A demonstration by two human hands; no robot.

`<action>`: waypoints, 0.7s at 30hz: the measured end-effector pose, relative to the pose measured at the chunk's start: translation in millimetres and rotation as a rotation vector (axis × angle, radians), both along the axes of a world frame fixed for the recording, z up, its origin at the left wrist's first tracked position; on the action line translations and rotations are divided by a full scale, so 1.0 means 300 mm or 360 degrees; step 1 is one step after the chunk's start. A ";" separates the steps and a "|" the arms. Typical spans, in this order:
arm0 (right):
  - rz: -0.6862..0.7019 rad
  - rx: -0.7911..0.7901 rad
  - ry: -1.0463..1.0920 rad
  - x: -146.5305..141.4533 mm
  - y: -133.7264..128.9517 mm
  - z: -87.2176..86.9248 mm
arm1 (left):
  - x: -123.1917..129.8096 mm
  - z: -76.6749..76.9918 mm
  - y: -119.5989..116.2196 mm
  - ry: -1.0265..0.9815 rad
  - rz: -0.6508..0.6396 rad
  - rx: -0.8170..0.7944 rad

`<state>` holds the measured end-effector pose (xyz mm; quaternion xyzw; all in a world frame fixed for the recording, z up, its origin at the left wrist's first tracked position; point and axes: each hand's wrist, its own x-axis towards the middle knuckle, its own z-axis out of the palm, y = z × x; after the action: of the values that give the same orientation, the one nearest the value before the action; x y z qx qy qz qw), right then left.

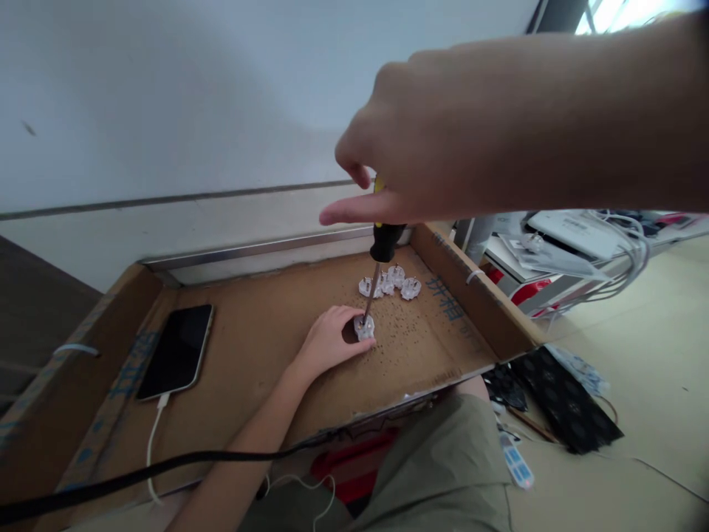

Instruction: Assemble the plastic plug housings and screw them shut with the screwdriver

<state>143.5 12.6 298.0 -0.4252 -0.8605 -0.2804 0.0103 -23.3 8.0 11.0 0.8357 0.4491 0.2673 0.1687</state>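
My right hand (388, 148) is wrapped round the yellow and black handle of a screwdriver (386, 242), thumb stretched along its side. The steel shaft slants down, and its tip meets a small clear plastic piece with metal parts (364, 328). Thumb and fingers of my left hand (332, 336) pinch that piece from both sides against the cardboard. Just behind it lie several similar clear pieces (395, 278) with metal pins, in a loose cluster. Many tiny dark screws or specks (403, 325) are scattered on the cardboard to the right.
A cardboard-lined tray (249, 332) with raised side walls holds the work. At its left lies a phone (177, 351) on a white cable (152, 443). A black cable (193, 459) crosses the near edge. To the right stands a cluttered shelf (576, 244); a power strip (516, 462) lies on the floor.
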 end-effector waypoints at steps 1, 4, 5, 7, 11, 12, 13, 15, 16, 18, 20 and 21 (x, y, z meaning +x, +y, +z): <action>0.0073 0.0031 -0.0062 0.004 0.000 -0.007 | -0.001 0.003 -0.002 0.0014 0.0006 -0.0007; 0.0464 -0.0267 0.0082 0.017 -0.003 -0.016 | -0.004 0.009 -0.008 0.0054 -0.0008 -0.0039; 0.0546 -0.0347 0.0162 0.019 -0.005 -0.016 | -0.006 0.010 -0.009 0.0058 -0.0015 -0.0046; 0.0473 -0.0354 0.0218 0.016 -0.012 -0.010 | -0.008 0.009 -0.011 0.0057 -0.0020 -0.0047; -0.0009 -0.0184 0.0026 -0.001 -0.021 0.007 | -0.012 0.001 -0.013 0.0036 -0.0003 -0.0030; -0.0041 -0.0228 0.0022 -0.005 -0.021 0.011 | -0.012 0.001 -0.013 0.0032 -0.0006 -0.0030; -0.0023 -0.0299 0.0044 -0.008 -0.021 0.014 | -0.012 0.001 -0.013 0.0030 -0.0014 -0.0036; 0.0041 -0.0420 0.0096 -0.013 -0.017 0.019 | -0.011 0.004 -0.013 0.0025 -0.0033 -0.0059; 0.0058 -0.0433 0.0108 -0.015 -0.015 0.021 | -0.010 0.005 -0.013 0.0017 -0.0039 -0.0069; 0.0047 -0.0364 0.0093 -0.020 -0.009 0.025 | -0.009 0.007 -0.013 0.0002 -0.0038 -0.0080; -0.0005 -0.0339 0.0020 -0.025 -0.007 0.031 | -0.008 0.007 -0.012 -0.0002 -0.0027 -0.0081; -0.0018 -0.0358 -0.0016 -0.027 -0.007 0.034 | -0.008 0.007 -0.011 0.0002 -0.0026 -0.0080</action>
<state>135.4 10.4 308.0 -0.4272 -0.8841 -0.1843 -0.0435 -25.7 4.8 13.0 0.8350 0.4489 0.2540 0.1916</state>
